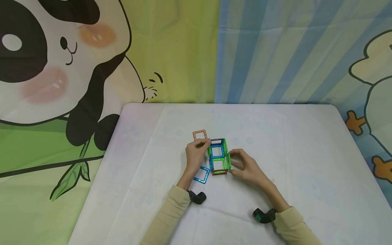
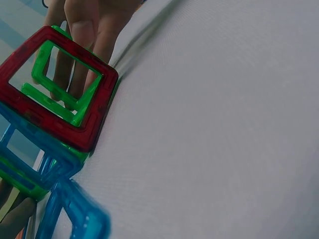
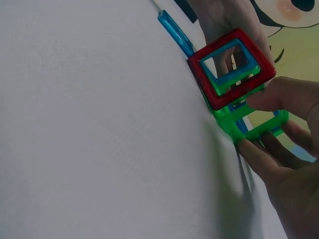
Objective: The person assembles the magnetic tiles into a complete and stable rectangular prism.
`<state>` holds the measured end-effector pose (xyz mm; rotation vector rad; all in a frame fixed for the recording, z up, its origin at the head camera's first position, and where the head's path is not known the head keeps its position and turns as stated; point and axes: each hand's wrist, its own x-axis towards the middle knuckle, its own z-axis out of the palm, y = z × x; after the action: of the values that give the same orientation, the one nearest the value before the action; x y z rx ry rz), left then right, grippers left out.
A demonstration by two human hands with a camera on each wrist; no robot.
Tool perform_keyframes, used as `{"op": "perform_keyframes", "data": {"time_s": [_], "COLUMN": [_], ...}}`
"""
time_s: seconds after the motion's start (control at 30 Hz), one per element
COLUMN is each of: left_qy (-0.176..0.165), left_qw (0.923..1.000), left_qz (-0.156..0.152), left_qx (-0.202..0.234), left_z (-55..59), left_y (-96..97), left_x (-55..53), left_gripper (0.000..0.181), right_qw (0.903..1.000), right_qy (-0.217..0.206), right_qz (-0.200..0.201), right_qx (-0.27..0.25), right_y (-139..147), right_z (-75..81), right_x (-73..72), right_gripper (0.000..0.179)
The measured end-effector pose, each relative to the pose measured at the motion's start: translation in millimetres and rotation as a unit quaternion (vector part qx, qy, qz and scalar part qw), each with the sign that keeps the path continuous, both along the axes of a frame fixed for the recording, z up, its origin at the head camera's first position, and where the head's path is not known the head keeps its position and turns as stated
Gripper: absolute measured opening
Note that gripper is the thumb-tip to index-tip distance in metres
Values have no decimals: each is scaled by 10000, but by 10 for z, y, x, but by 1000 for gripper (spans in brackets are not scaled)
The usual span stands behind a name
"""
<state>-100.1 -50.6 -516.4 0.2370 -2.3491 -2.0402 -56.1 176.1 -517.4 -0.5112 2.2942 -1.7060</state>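
An open-topped structure of square magnetic tiles stands on the table, with blue tiles, green tiles and a red tile at its near end. On its left side, my left hand pinches the far corner between thumb and fingers. From the right, my right hand holds a green tile of the near section, thumb on one edge and fingers on another. A loose-lying blue tile reaches the structure's near left corner. Beyond the left hand lies an orange tile, partly covered by the fingers.
The white-covered table extends around the tiles. Behind it hangs a printed curtain with a panda. Each wrist carries a black camera, one left and one right.
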Motion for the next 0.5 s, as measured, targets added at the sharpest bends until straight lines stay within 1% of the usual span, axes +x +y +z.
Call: {"op": "perform_keyframes", "data": {"time_s": [0.27, 0.5], "left_qy": [59, -45], "left_qw": [10000, 10000], "left_qz": [-40, -33], "left_qx": [13, -18], "left_z": [-15, -4], "left_y": [6, 0], "left_x": [-2, 2], "left_gripper": [19, 18], "right_qw": [9999, 9999], "right_qy": [38, -43], "right_qz": [-116, -105], "right_qx": [21, -84], "right_y": [-26, -40], "right_z": [7, 1], "right_x": [29, 30], "right_gripper": [71, 70]}}
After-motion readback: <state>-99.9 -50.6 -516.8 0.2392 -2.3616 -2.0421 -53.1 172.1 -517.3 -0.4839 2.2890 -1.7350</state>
